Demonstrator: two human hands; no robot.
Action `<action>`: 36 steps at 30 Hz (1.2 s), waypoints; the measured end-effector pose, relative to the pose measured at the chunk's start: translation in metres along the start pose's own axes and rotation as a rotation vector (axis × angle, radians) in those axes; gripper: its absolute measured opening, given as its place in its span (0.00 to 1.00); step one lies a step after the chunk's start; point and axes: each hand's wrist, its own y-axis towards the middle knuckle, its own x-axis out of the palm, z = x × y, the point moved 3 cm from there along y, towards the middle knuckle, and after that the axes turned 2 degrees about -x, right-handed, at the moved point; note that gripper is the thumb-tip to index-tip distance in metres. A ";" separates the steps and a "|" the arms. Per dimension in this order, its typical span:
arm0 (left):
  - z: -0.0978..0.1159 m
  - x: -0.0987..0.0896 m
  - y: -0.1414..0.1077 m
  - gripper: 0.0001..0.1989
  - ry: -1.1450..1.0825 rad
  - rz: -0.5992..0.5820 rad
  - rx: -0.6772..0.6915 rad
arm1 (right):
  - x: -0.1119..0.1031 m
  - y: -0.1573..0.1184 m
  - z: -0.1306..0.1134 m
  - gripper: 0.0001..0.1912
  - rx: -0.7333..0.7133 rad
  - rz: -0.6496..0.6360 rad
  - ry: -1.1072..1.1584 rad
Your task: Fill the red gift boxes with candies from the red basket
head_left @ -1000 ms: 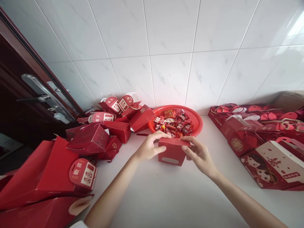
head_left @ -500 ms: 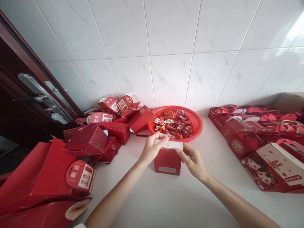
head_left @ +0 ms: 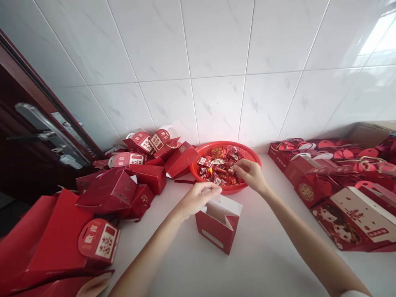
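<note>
Left hand (head_left: 198, 199): thumb and fingers pinching the upper flap (head_left: 228, 203) of the red paper gift box (head_left: 216, 232).
Red paper gift box: upright on the white tabletop (head_left: 247, 272), before the perforated basket (head_left: 257, 158), top open.
Right hand (head_left: 252, 175): fingers curled at the wrapped candies (head_left: 218, 169); cannot tell whether one is grasped.
Writing: 歡喜 and 囍 on the handled box (head_left: 96, 243) at left; 囍 on the cartoon-couple box (head_left: 355, 214) at right.

Before you, the white table (head_left: 250, 268) carries an open box (head_left: 216, 231), a basket (head_left: 230, 191) just beyond, heaped boxes (head_left: 105, 192) to your left, more boxes (head_left: 355, 216) right.
</note>
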 end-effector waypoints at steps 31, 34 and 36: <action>-0.025 -0.027 0.151 0.13 1.102 -0.067 -0.031 | 0.012 0.042 0.037 0.11 0.189 0.046 0.179; -0.023 -0.023 0.152 0.08 1.114 -0.100 -0.001 | 0.004 0.043 0.041 0.12 0.204 0.214 0.232; -0.023 -0.021 0.152 0.10 1.120 -0.129 0.025 | -0.004 0.043 0.045 0.12 0.220 0.349 0.274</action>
